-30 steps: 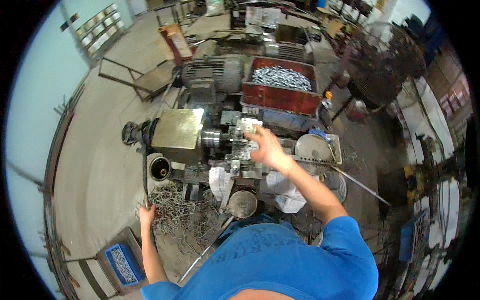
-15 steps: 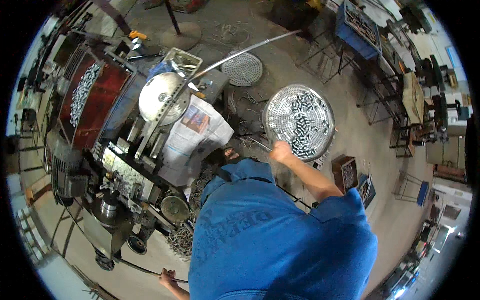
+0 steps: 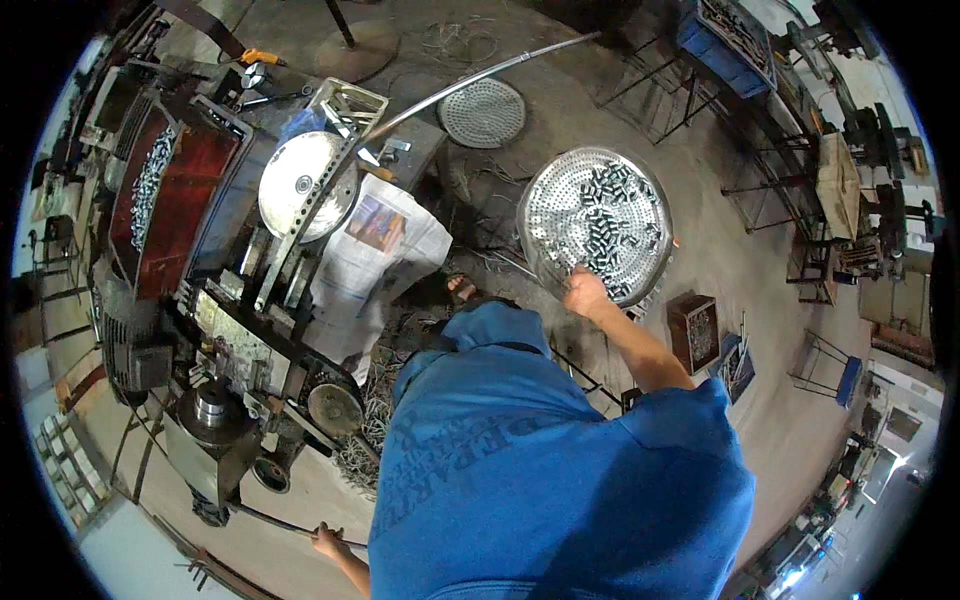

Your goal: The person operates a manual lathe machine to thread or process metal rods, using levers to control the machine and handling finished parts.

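Note:
My left hand (image 3: 328, 541), low at the left, is wrapped around a long dark rod (image 3: 272, 523) that runs back to the machine. Out in front, my right hand (image 3: 586, 292) is at the near rim of a round perforated metal tray (image 3: 548, 205), with its fingers curled in over the rim. Many short, dark, shiny metal cylinders (image 3: 603, 235) lie in the tray, mostly along its middle and right. What the right fingers pinch, if anything, is too small to make out. A thin rod (image 3: 517, 266) lies just left of the tray.
At the left stands a machine with a round metal disc (image 3: 303, 187), a newspaper (image 3: 370, 250) beside it and a red bin (image 3: 195, 205) of metal parts. A small box of parts (image 3: 693, 332) sits right of my arm. Metal shavings (image 3: 368, 440) pile by my legs.
My right hand has moved right and forward, from beside the tray's near-left edge onto its near rim. The left hand stays on the rod. The whole view has shifted slightly.

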Demonstrator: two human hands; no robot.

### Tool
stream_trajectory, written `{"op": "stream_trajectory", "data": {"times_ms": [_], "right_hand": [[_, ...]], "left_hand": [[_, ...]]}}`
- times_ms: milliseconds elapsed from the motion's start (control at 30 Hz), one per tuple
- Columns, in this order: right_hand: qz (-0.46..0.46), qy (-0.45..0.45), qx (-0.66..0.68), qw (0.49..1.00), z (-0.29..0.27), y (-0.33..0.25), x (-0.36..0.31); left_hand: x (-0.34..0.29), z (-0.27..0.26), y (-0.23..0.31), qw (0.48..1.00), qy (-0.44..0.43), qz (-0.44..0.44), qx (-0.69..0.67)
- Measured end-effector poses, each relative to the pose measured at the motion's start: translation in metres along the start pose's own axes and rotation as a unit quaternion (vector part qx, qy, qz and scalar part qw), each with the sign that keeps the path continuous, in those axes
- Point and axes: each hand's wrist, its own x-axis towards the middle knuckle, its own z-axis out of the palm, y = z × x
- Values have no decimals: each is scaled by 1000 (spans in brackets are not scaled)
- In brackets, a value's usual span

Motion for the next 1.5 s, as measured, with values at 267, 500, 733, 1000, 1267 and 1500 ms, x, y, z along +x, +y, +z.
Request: {"op": "stream_trajectory", "data": {"times_ms": [267,500,733,1000,1267,1500], "right_hand": [[42,-38,-66,996,-4,-20,34],[-140,123,-48,981,-37,-49,37],[-594,54,386,704,-120,-309,-46],[-709,76,382,588,-152,-362,-95],[-686,179,302,637,-135,-366,-96],[-729,150,266,613,-133,-382,-99]], "left_hand": [[5,-4,-9,1000,-5,-1,6],[-10,-47,53,737,-78,381,553],[-198,113,267,849,-404,319,-120],[-232,170,274,745,-572,91,-330],[-228,178,277,823,-421,350,-148],[-219,163,268,861,-362,314,-169]]}}
